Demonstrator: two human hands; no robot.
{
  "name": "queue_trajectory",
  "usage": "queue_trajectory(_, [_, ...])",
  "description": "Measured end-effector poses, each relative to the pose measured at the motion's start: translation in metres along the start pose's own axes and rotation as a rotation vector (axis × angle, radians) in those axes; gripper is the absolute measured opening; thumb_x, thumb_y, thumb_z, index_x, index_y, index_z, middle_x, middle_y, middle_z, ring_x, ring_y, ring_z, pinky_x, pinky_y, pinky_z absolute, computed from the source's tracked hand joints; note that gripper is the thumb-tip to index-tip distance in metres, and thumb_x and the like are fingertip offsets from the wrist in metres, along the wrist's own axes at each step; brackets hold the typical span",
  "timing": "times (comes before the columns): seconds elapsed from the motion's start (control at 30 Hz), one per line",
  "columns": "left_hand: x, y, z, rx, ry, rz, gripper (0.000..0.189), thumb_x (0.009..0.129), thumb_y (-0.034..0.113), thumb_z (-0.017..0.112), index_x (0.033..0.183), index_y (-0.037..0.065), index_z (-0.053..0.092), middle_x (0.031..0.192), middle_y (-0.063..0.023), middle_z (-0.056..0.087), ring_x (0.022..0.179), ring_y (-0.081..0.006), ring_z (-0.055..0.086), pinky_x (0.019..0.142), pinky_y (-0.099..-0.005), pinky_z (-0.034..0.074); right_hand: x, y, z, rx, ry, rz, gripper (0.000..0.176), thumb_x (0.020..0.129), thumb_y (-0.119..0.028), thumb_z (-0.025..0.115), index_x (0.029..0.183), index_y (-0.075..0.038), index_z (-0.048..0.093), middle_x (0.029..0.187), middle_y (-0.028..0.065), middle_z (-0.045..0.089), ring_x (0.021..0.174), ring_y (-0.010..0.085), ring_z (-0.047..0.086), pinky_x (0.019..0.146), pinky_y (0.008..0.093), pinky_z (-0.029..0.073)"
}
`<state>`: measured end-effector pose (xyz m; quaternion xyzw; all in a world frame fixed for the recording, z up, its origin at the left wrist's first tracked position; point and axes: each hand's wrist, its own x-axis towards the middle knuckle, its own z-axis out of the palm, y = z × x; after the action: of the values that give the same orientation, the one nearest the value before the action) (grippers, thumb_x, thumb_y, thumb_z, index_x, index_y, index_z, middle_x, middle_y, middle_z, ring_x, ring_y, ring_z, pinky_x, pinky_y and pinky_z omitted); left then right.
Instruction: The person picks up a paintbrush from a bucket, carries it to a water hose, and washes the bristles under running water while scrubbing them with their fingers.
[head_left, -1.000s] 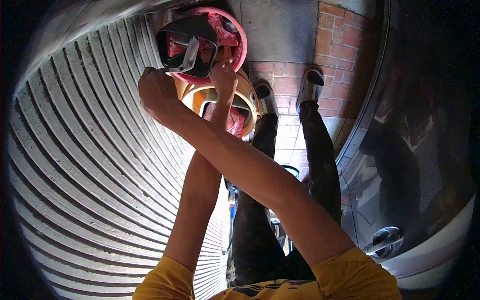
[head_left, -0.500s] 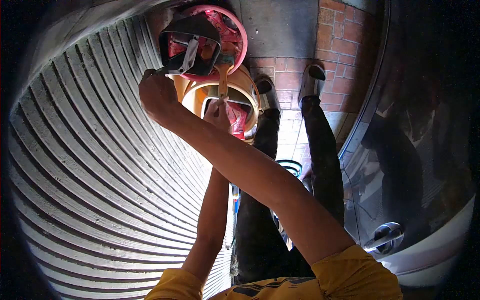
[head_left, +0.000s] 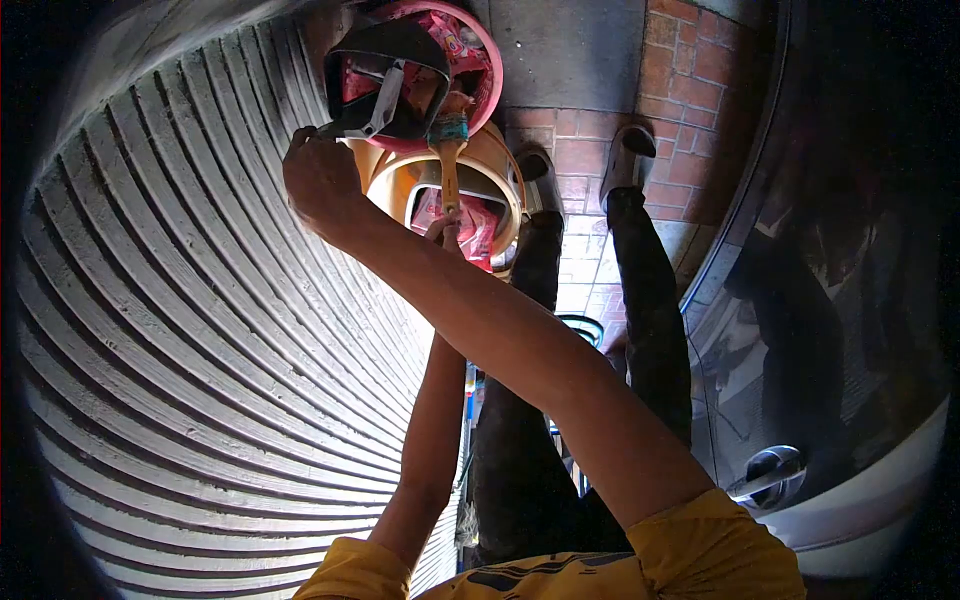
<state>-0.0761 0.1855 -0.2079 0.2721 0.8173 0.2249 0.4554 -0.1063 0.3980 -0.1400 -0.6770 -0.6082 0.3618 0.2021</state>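
My right hand (head_left: 325, 190), at the end of the arm crossing to the left, is closed on the near left edge of a dark, box-like container (head_left: 388, 45). A pale flat piece (head_left: 387, 98) sits across its opening. My left hand (head_left: 445, 232) pinches the end of the wooden handle of a wide paintbrush (head_left: 449, 170). The brush's teal-stained bristles point away from me, beside the container's right corner. Both things are above a pink bucket (head_left: 492, 75) with reddish plastic inside. Nearer to me is a yellowish bucket (head_left: 500, 165) with red and pink material in it.
A ridged pale wall or shutter (head_left: 220, 330) fills the left side. Red brick paving (head_left: 690, 90) and a grey slab (head_left: 570, 50) lie ahead. My dark-trousered legs and shoes (head_left: 630, 165) are right of the buckets. A dark glossy surface (head_left: 800, 330) curves along the right.
The brush has tipped slightly, and its teal bristles show more clearly. The dark container and my right hand have shifted a little to the right in the view.
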Motion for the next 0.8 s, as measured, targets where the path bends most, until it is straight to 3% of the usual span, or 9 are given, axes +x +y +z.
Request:
queue_trajectory(0.2, [0.002, 0.015, -0.001, -0.048, 0.011, 0.034, 0.019, 0.100, 0.014, 0.064, 0.105, 0.000, 0.075, 0.078, -0.0001, 0.064, 0.072, -0.0102, 0.057, 0.067, -0.0263, 0.046, 0.005, 0.005, 0.007, 0.034, -0.194, -0.005, 0.044, 0.091, -0.012, 0.064, 0.125, 0.014, 0.057, 0.101, 0.0241, 0.070, 0.090, 0.0278, 0.070, 0.075, 0.0374, 0.056])
queue_trajectory(0.27, [-0.005, 0.020, -0.013, -0.025, -0.007, 0.010, 0.018, 0.099, 0.012, 0.063, 0.104, -0.001, 0.074, 0.080, -0.0004, 0.065, 0.073, -0.0098, 0.057, 0.069, -0.0260, 0.045, 0.002, 0.008, 0.010, -0.075, 0.051, -0.069, 0.059, 0.080, -0.013, 0.070, 0.129, 0.015, 0.056, 0.086, 0.0182, 0.072, 0.077, 0.0277, 0.072, 0.065, 0.0382, 0.057])
queue_trajectory(0.4, [-0.026, 0.033, -0.009, 0.010, -0.046, -0.033, 0.017, 0.099, 0.009, 0.062, 0.101, -0.003, 0.074, 0.084, -0.0012, 0.067, 0.077, -0.0092, 0.057, 0.071, -0.0254, 0.045, -0.010, 0.017, -0.031, 0.077, 0.019, -0.090, 0.073, 0.079, -0.015, 0.069, 0.142, 0.014, 0.045, 0.117, 0.0283, 0.063, 0.098, 0.0331, 0.068, 0.077, 0.0419, 0.057])
queue_trajectory(0.43, [-0.028, 0.037, -0.012, 0.019, -0.054, -0.044, 0.017, 0.099, 0.008, 0.062, 0.101, -0.003, 0.074, 0.085, -0.0014, 0.067, 0.078, -0.0090, 0.057, 0.072, -0.0253, 0.045, -0.017, 0.021, -0.047, 0.255, -0.016, -0.033, 0.071, 0.079, -0.012, 0.067, 0.142, 0.010, 0.045, 0.124, 0.0287, 0.058, 0.104, 0.0373, 0.064, 0.081, 0.0440, 0.056])
queue_trajectory(0.53, [-0.051, 0.049, -0.013, 0.039, -0.078, -0.082, 0.016, 0.099, 0.006, 0.061, 0.099, -0.004, 0.073, 0.088, -0.0019, 0.068, 0.081, -0.0085, 0.056, 0.074, -0.0248, 0.044, -0.059, 0.057, -0.093, 0.526, 0.343, 0.065, 0.041, 0.076, -0.001, 0.070, 0.116, -0.002, 0.060, 0.114, 0.0205, 0.061, 0.108, 0.0403, 0.060, 0.097, 0.0494, 0.046])
queue_trajectory(0.57, [-0.076, 0.051, -0.026, 0.042, -0.087, -0.095, 0.016, 0.099, 0.005, 0.061, 0.098, -0.005, 0.073, 0.089, -0.0021, 0.069, 0.081, -0.0083, 0.056, 0.075, -0.0247, 0.044, -0.076, 0.072, -0.095, 0.460, 0.469, 0.177, 0.038, 0.077, -0.003, 0.073, 0.113, -0.003, 0.062, 0.109, 0.0176, 0.061, 0.106, 0.0380, 0.061, 0.092, 0.0466, 0.049])
queue_trajectory(0.7, [-0.111, 0.090, -0.019, -0.102, -0.034, -0.057, 0.014, 0.097, 0.001, 0.062, 0.100, -0.007, 0.072, 0.091, -0.0039, 0.068, 0.082, -0.0076, 0.055, 0.075, -0.0250, 0.045, -0.147, 0.127, -0.093, 0.622, 0.237, 0.564, 0.027, 0.095, -0.018, 0.070, 0.113, 0.000, 0.062, 0.099, 0.0092, 0.062, 0.088, 0.0170, 0.060, 0.078, 0.0332, 0.049])
queue_trajectory(0.73, [-0.124, 0.091, -0.022, -0.142, -0.044, -0.040, 0.013, 0.096, 0.000, 0.062, 0.100, -0.007, 0.072, 0.092, -0.0044, 0.069, 0.083, -0.0078, 0.055, 0.076, -0.0247, 0.045, -0.158, 0.123, -0.106, 0.620, 0.235, 0.564, 0.027, 0.095, -0.018, 0.070, 0.113, 0.000, 0.062, 0.099, 0.0092, 0.062, 0.088, 0.0170, 0.060, 0.078, 0.0332, 0.049])
queue_trajectory(0.8, [-0.154, 0.101, -0.029, -0.179, -0.073, -0.095, 0.011, 0.096, -0.001, 0.062, 0.097, -0.007, 0.070, 0.096, -0.0045, 0.069, 0.086, -0.0086, 0.058, 0.077, -0.0246, 0.046, -0.179, 0.104, -0.142, 0.954, -0.195, 0.730, 0.035, 0.099, -0.030, 0.063, 0.116, 0.000, 0.060, 0.090, 0.0152, 0.068, 0.080, 0.0226, 0.065, 0.074, 0.0372, 0.050])
